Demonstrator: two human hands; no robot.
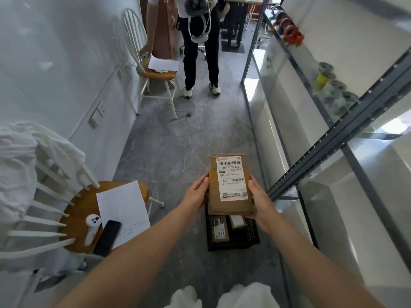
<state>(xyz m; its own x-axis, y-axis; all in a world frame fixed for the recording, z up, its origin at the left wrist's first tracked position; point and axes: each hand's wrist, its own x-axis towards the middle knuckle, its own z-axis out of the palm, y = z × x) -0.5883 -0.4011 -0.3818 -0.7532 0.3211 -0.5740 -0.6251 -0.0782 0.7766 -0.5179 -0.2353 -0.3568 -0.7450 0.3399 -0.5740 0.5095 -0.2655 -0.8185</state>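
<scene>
A brown cardboard parcel [230, 185] with a white shipping label faces up in front of me. My left hand [196, 193] grips its left edge and my right hand [259, 200] grips its right edge and lower corner. Below the parcel on the floor stands a black plastic crate [251, 237]. Two smaller labelled parcels [220, 230] lie inside the crate, partly hidden by the one I hold.
A grey metal shelf rack [333, 138] runs along the right. To my left is a wooden chair [77, 210] bearing a paper sheet [123, 210], a black phone [107, 237] and a white controller [91, 227]. A person [200, 47] stands ahead beside a second chair [155, 74].
</scene>
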